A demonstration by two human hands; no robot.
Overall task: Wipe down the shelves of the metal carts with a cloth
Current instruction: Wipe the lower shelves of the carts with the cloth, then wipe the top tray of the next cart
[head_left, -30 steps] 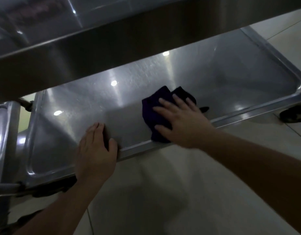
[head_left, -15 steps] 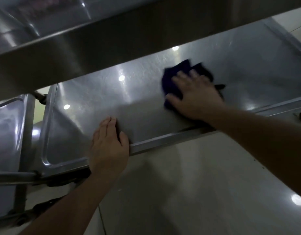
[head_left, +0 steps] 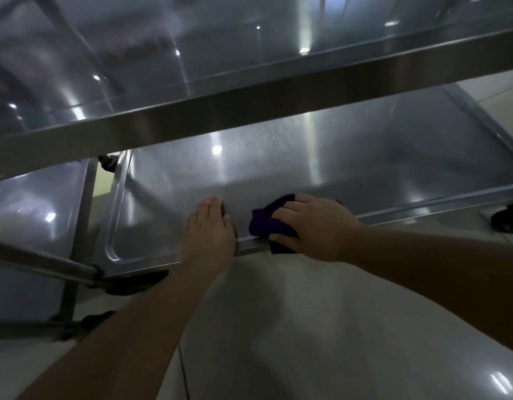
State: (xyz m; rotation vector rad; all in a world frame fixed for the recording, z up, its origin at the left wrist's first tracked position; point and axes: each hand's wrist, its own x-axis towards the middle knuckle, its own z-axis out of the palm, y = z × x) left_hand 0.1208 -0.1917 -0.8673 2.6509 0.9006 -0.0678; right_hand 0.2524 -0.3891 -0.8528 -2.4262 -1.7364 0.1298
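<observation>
— What's over on the far left, from where you stand?

— A second metal cart, its shelf parked just beside the one being cleaned. A narrow gap runs between the two, and a steel bar slants across the lower corner in front of it. Below that I can make out a dark caster on the pale tiled floor.

— And the cart the person is working on?

— Its lower shelf is a shallow steel tray with a raised lip and rounded corners. Ceiling lights glint off it. The upper shelf hangs over it, its front edge cutting a band across the view.

— Where's the left hand?

— The left hand lies flat on the near part of the lower shelf, fingers straight and close together, pointing away from the person, with the thumb by the front lip. It holds nothing; it just rests there.

— And the cloth?

— Just to the right of that hand, near it but not touching. The cloth is dark purple, bunched up, sitting at the front edge of the lower shelf and lapping over the lip. The right hand is on top of it, fingers curled down over the folds and gripping it against the metal.

— Anything further right?

— The shelf's front lip runs on to the right, and under its far end sits another dark caster on the tiles.
</observation>
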